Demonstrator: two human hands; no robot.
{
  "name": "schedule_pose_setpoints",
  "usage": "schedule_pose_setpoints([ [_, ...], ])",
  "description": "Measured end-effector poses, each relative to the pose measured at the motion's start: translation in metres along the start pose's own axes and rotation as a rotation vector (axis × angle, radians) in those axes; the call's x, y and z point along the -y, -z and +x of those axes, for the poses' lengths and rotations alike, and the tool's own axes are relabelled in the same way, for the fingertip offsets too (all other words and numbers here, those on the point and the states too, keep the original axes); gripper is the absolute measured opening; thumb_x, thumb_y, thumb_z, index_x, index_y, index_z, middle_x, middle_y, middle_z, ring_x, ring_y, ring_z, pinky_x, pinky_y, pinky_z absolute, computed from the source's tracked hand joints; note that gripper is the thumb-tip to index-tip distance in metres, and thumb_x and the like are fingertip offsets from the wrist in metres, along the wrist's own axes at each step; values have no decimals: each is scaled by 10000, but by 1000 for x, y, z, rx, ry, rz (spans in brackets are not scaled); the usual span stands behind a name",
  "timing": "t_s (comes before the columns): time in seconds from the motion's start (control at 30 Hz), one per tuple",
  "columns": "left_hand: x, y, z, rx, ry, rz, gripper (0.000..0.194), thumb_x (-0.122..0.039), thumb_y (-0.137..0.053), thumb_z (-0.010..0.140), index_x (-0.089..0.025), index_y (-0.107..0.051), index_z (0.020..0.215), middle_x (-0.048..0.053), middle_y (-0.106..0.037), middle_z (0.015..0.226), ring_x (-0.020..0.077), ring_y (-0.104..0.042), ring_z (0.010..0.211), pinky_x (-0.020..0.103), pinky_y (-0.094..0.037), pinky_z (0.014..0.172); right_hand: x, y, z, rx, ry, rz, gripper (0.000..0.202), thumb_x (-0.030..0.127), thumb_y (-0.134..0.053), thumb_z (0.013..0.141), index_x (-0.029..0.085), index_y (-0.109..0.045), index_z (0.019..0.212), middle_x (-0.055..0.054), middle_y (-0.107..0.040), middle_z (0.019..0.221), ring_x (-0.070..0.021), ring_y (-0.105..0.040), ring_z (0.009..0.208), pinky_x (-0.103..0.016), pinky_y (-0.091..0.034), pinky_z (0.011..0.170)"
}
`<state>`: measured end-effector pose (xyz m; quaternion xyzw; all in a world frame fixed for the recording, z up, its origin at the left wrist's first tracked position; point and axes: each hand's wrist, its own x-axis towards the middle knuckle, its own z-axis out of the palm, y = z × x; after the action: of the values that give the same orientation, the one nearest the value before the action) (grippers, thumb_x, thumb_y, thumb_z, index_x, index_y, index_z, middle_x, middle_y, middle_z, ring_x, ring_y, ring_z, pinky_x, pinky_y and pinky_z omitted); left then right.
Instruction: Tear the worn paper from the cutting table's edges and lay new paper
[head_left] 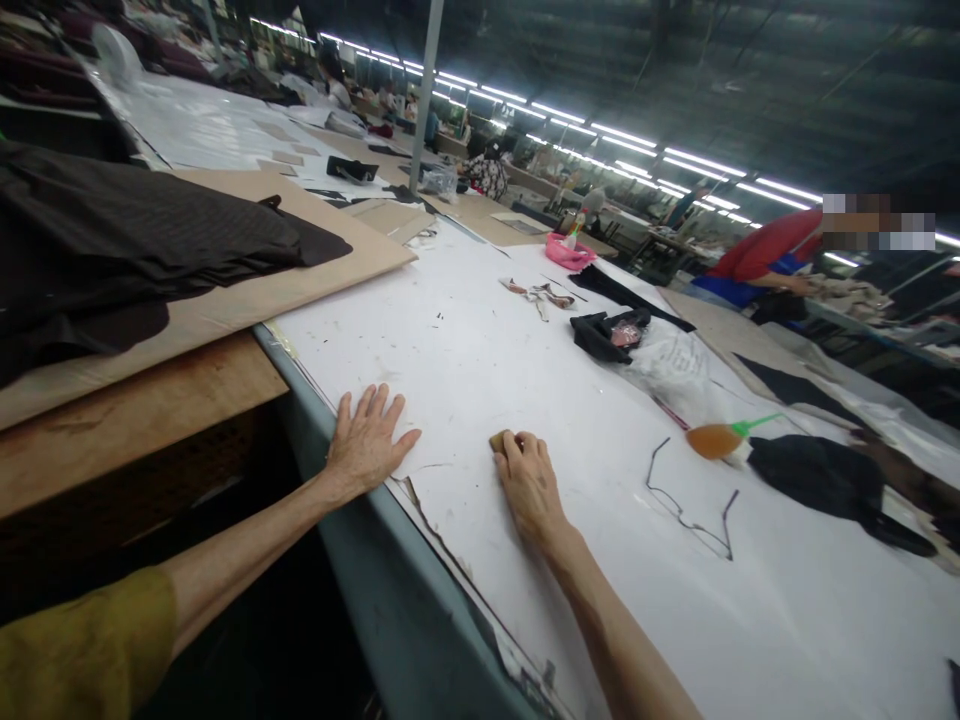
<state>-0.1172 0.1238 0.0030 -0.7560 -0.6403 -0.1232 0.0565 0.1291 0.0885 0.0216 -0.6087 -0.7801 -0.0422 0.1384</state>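
My left hand (366, 440) lies flat with fingers spread on the white tabletop (465, 360), close to its near edge, and holds nothing. To its right, my right hand (529, 475) is closed around a small tan block (498, 440) that rests against the white surface. Only one corner of the block shows past the fingers, so its exact kind is unclear. Dark specks and a thin thread-like mark dot the surface around both hands. Along the near edge, the white covering is torn in a strip (431, 520).
Eyeglasses (686, 515), a bottle of amber liquid (716, 440) with a green nozzle, a clear plastic bag (667, 370) and dark cloth (817, 480) lie to the right. Farther off is a pink basket (570, 252). Dark fabric (150, 220) covers a board at left. A person in red (772, 250) bends over another table.
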Motion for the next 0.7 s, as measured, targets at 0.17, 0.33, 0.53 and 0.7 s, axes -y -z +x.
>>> schedule_pose_setpoints([
  [0.17, -1, 0, 0, -14, 4, 9, 547, -503, -342, 882, -154, -450, 1288, 168, -396, 1391, 319, -298, 1313, 550, -153, 1068, -2, 10, -40, 2, 63, 70, 279, 136, -447, 907, 141, -420, 1185, -113, -420, 1077, -270, -407, 959, -401, -414, 863],
  [0.33, -2, 1, 0, 7, 12, 16, 560, -515, -354, 874, -156, -441, 1295, 167, -383, 1400, 318, -298, 1312, 558, -167, 1060, 0, -8, 10, -17, 37, 61, 94, 150, -430, 923, 157, -509, 973, -103, -440, 997, -263, -415, 925, -406, -402, 865],
  [0.53, 0, 1, 0, 7, 0, 0, 552, -511, -348, 878, -163, -443, 1295, 158, -384, 1402, 310, -295, 1316, 545, -168, 1068, -2, 1, -1, 2, 38, 45, 162, 112, -496, 888, 154, -501, 1044, -101, -451, 1011, -260, -422, 919, -382, -420, 838],
  [0.7, -1, -1, 0, -10, -1, 10, 548, -506, -351, 877, -160, -449, 1290, 166, -391, 1395, 318, -297, 1314, 551, -156, 1068, -9, 10, -41, 1, 111, 63, 293, 113, -443, 903, 121, -413, 1194, -122, -431, 1075, -271, -412, 958, -408, -419, 854],
])
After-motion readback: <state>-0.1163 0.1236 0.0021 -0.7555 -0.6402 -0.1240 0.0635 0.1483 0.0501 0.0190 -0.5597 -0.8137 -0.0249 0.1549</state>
